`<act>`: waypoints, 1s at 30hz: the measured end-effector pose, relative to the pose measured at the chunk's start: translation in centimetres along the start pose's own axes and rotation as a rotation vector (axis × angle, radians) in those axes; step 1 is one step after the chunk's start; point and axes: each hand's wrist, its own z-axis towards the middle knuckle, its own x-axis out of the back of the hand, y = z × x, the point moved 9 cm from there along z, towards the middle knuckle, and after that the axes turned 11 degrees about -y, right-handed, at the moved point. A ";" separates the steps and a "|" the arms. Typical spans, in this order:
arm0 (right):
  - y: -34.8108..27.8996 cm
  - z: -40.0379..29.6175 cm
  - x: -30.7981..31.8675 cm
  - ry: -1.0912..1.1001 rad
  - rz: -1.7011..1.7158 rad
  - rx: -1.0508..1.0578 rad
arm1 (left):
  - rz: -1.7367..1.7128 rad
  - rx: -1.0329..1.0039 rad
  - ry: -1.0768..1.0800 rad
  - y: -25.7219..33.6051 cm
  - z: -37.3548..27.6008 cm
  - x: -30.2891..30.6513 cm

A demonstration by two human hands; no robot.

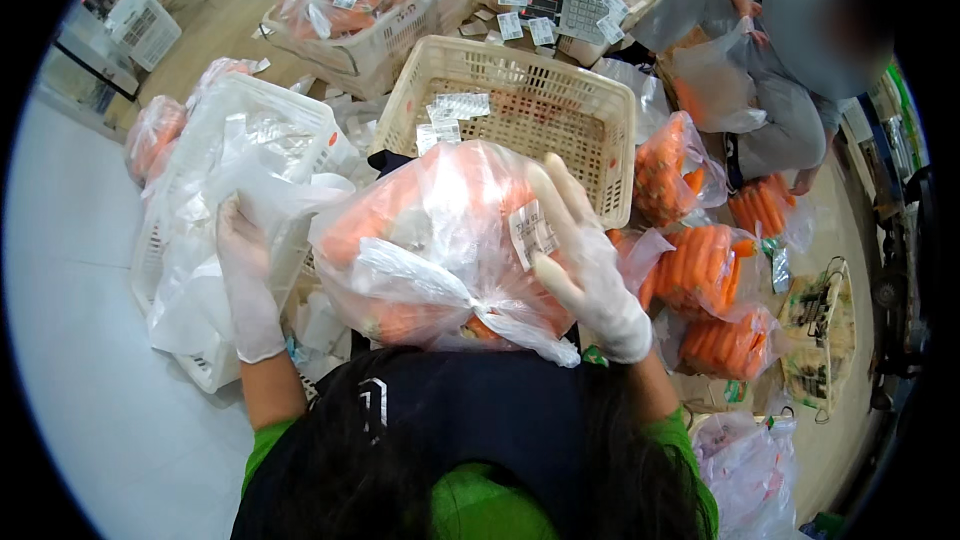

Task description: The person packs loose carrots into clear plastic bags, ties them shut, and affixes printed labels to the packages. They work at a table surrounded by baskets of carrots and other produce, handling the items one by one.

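A tied clear plastic bag of carrots (442, 232) lies in front of my body, its knotted neck facing me. A white printed label (523, 235) is stuck to the bag's right side. My right hand (589, 270), in a whitish glove, rests there with spread fingers touching the bag and label. My left hand (251, 285), also gloved, is over a white plastic crate (315, 116) holding thin translucent sheets (202, 300). Its fingertips meet a pale sheet (289, 187); whether they grip it is unclear.
Beyond the bag stands a beige slotted crate (517, 64) with label strips (457, 106) inside. A label-covered scale (562, 11) and a crate of bagged carrots (382, 30) are behind. Carrot bags (694, 270) lie to the right, near a seated person (772, 90) handling a bag.
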 end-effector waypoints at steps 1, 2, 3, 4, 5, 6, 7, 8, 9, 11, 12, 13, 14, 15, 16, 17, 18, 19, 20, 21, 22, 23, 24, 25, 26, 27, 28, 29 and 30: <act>0.0 -0.2 -0.9 -0.059 -0.107 -0.005 | -0.025 0.091 -0.072 -1.6 -0.9 -0.6; 0.3 -0.8 -2.0 -0.116 -0.214 -0.015 | 0.705 0.124 -0.146 -2.1 -2.7 -1.0; 0.8 -1.1 -2.9 -0.154 -0.330 -0.017 | 1.441 0.107 -0.155 -2.4 -4.4 -1.5; 2.3 -2.1 -3.0 -0.241 -0.314 -0.021 | 0.839 0.069 -0.118 -6.1 -3.5 6.3; 4.8 -3.1 -2.5 -0.154 -0.073 -0.090 | 0.238 -0.011 -0.071 -10.0 -2.6 14.2; 8.5 -4.9 -1.8 0.028 -0.008 -0.224 | 0.184 0.051 -0.091 -10.6 -4.3 8.5; 11.4 -6.2 -1.5 0.204 0.070 -0.348 | 0.130 0.100 -0.098 -10.5 -6.5 2.7; 13.3 -6.2 -2.9 0.339 0.676 -0.387 | 0.515 -0.021 -0.145 -10.2 -6.2 3.2; 14.4 -5.9 -5.4 0.457 1.290 -0.405 | 0.567 0.005 -0.162 -10.5 -6.8 2.2; 15.1 -5.5 -7.2 0.400 1.557 -0.361 | 0.603 0.111 -0.220 -11.4 -7.4 0.4; 15.5 -6.4 -8.0 0.374 1.684 -0.381 | 0.655 0.159 -0.270 -11.6 -7.7 -0.3; 15.5 -7.4 -9.0 0.345 1.812 -0.399 | 0.705 0.209 -0.322 -11.7 -8.4 -0.9; 15.1 -7.6 -9.2 0.310 1.705 -0.424 | 0.760 0.237 -0.366 -11.3 -9.1 -1.4; 14.3 -7.5 -9.1 0.260 1.636 -0.406 | 0.810 0.215 -0.408 -10.2 -9.6 -2.3; 13.2 -7.9 -8.5 0.234 1.554 -0.393 | 0.831 0.173 -0.476 -9.3 -10.1 -3.9; 12.0 -8.2 -7.7 0.210 1.473 -0.380 | 0.847 0.107 -0.542 -8.2 -9.9 -6.0; 10.4 -8.2 -6.6 0.238 1.389 -0.331 | 0.862 0.016 -0.617 -6.5 -9.9 -8.7; 10.0 -9.4 -7.0 0.302 1.488 -0.366 | 0.865 -0.050 -0.701 -5.2 -9.8 -11.6; 9.5 -11.1 -7.8 0.372 1.587 -0.404 | 0.863 -0.099 -0.796 -4.3 -9.8 -14.4; 9.2 -12.6 -8.4 0.437 1.679 -0.439 | 0.854 -0.125 -0.889 -3.9 -9.5 -17.0; 8.8 -13.6 -8.0 0.513 1.648 -0.473 | 0.845 -0.126 -0.973 -4.3 -9.3 -19.1; 8.3 -14.3 -7.1 0.579 1.571 -0.494 | 0.842 -0.112 -1.042 -5.0 -9.0 -20.8; 6.1 -14.1 -5.3 0.640 1.499 -0.508 | 0.847 -0.094 -1.080 -5.9 -8.5 -22.0; 5.1 -14.2 -3.7 0.707 1.413 -0.518 | 0.840 -0.074 -1.100 -7.3 -8.0 -22.6; 7.5 -16.6 -3.8 0.731 1.224 -0.516 | 0.819 -0.048 -1.089 -9.0 -7.4 -22.8; 8.8 -17.0 -3.6 0.749 1.224 -0.453 | 0.818 -0.031 -1.059 -10.6 -7.0 -22.6; 9.8 -17.5 -3.1 0.765 1.211 -0.403 | 0.804 -0.011 -1.026 -12.2 -6.7 -22.2; 9.1 -16.9 -1.8 0.757 1.133 -0.390 | 0.798 0.004 -0.983 -13.4 -5.9 -22.0; 9.6 -17.0 -1.1 0.790 1.069 -0.402 | 0.797 0.012 -0.952 -14.6 -4.9 -22.2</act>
